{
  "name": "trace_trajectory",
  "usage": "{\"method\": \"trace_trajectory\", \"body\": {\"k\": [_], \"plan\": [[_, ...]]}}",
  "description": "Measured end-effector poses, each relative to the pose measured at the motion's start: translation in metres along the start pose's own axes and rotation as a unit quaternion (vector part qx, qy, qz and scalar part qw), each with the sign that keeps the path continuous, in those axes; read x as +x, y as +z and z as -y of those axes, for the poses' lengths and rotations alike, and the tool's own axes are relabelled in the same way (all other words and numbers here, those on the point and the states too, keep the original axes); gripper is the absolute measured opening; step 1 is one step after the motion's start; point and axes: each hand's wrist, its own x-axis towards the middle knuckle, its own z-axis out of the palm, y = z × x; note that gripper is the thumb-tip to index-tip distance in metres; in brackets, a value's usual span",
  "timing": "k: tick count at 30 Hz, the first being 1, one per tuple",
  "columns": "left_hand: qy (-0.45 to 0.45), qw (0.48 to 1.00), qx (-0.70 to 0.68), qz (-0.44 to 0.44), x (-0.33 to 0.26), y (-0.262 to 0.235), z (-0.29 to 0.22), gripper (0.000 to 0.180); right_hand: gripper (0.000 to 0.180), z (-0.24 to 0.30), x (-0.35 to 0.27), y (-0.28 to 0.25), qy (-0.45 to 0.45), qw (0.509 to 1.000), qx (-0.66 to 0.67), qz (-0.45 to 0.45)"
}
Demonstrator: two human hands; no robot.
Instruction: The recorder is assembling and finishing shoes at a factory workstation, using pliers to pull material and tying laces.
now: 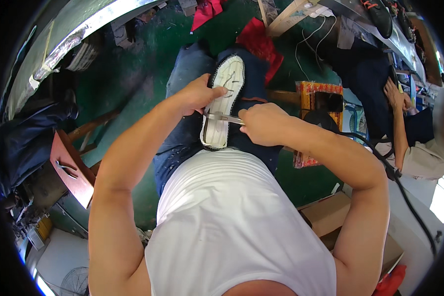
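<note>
A shoe bottom point(227, 101) with a whitish face and a dark stitched-looking edge rests lengthwise on my lap. Dark cord-like pieces lie across its upper half. Gripping its left edge is my left hand point(202, 94), thumb pressed on the whitish face and fingers mostly hidden below. In my right hand point(262, 123), closed at the right side, is a slim silvery metal hand tool point(227, 118). The tool's end reaches across the lower part of the shoe bottom; its exact kind I cannot make out.
A wooden stool point(73, 170) with pliers point(66, 169) on top stands at left. To the right, a dark phone-like slab point(328, 102) lies on a red-and-yellow patterned seat point(306, 92). Another person's hand point(393, 93) shows farther right. Red cloth point(261, 47) lies ahead; a cardboard box point(325, 213) is behind right.
</note>
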Motion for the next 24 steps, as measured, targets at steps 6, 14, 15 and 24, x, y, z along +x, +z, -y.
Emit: {"method": "trace_trajectory", "body": {"k": [6, 14, 15, 24], "plan": [[0.024, 0.997, -0.068, 0.017, 0.013, -0.007, 0.010, 0.073, 0.028, -0.022, 0.011, 0.060, 0.030, 0.964, 0.202, -0.169], [0.120, 0.983, -0.078, 0.113, -0.012, 0.006, 0.019, 0.085, 0.027, -0.006, -0.026, 0.066, 0.130, 0.935, 0.321, -0.076], [0.100, 0.982, -0.105, 0.118, -0.015, 0.008, 0.020, 0.086, 0.025, -0.001, -0.029, 0.065, 0.132, 0.944, 0.285, -0.101], [0.114, 0.988, -0.082, 0.061, -0.004, 0.025, 0.030, 0.083, 0.021, 0.032, -0.029, 0.072, 0.099, 0.976, -0.031, -0.189]]}}
